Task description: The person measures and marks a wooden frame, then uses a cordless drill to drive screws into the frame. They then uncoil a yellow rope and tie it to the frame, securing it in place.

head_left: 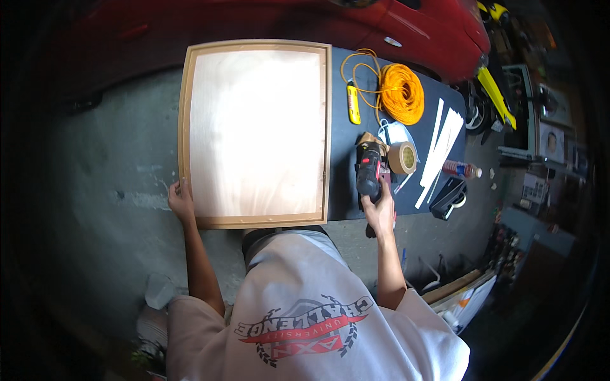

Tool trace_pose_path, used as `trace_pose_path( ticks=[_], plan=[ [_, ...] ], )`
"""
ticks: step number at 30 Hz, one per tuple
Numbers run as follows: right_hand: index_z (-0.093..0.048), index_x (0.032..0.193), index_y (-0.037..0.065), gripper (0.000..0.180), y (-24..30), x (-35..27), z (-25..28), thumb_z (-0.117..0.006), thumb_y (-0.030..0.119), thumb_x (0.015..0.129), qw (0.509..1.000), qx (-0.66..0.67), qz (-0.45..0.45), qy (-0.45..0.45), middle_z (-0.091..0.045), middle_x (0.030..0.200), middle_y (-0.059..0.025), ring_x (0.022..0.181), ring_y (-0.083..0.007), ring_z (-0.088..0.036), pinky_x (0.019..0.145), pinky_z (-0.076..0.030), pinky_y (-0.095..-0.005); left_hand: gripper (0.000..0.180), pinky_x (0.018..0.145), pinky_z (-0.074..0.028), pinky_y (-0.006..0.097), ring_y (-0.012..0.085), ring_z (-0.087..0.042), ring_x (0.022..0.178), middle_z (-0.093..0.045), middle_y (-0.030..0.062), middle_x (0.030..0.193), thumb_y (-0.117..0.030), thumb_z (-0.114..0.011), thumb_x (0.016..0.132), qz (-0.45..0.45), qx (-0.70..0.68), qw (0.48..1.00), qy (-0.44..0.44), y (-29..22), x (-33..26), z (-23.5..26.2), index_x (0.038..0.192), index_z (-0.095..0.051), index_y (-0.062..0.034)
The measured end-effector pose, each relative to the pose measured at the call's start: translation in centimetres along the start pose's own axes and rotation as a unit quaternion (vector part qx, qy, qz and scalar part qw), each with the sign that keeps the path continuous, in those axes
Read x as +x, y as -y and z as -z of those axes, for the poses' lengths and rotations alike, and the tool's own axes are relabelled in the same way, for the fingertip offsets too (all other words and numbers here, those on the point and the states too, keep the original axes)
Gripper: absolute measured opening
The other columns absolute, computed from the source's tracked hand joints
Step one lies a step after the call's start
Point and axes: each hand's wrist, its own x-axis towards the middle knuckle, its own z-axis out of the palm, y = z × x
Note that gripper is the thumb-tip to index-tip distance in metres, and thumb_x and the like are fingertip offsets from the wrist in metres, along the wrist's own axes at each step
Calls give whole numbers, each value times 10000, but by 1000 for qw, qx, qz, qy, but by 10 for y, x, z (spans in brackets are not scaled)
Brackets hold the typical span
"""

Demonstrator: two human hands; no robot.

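Observation:
A large wooden frame (pixel 254 223) with a pale plywood panel (pixel 254 127) set inside it lies on the dark table (pixel 346 197). My left hand (pixel 182 202) grips the frame's left side near its lower corner, fingers closed on the edge. To the right of the frame, my right hand (pixel 381 213) is wrapped round the handle of a black and red cordless drill (pixel 368 170). The drill's front end points away from me, over the table. A roll of brown tape (pixel 403 158) stands just right of it, by a light blue face mask (pixel 395 133).
A coil of orange cord (pixel 401 94) and a yellow utility knife (pixel 353 105) lie farther back. White strips (pixel 441 149), a bottle (pixel 462 169) and a black tape dispenser (pixel 448 198) sit at the right. A red car (pixel 254 28) stands beyond the table.

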Motion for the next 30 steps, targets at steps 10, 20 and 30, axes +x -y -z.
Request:
trace_pose_path(
  ticks=[10,20,30],
  plan=[
    [-380,1517,-20,705,-103,19,44,-651,78,874,978,-33,27,-203,-514,1461,-280,1309,-448,-540,1101,-445,-464,339,850,-527,517,453,-656,983,-675,249,1095,-269,-548,1038,-82,301,943,116,-21,15,13,1072,-673,44],
    [-437,1475,115,665,-205,142,102,-738,170,884,944,-277,-18,-178,-639,1186,-184,1104,-370,-632,959,-455,-501,312,915,-508,493,425,-644,1058,-667,236,1152,-240,-605,1001,-74,199,962,169,-28,14,42,1138,-661,34],
    [-584,1357,88,467,-189,164,91,-608,43,893,946,-218,-122,-207,-598,1255,-224,1220,-402,-567,1031,-438,-530,264,950,-491,465,384,-637,1075,-667,199,1137,-185,-610,993,-89,101,984,119,-37,-30,58,1149,-683,16]
  ],
)
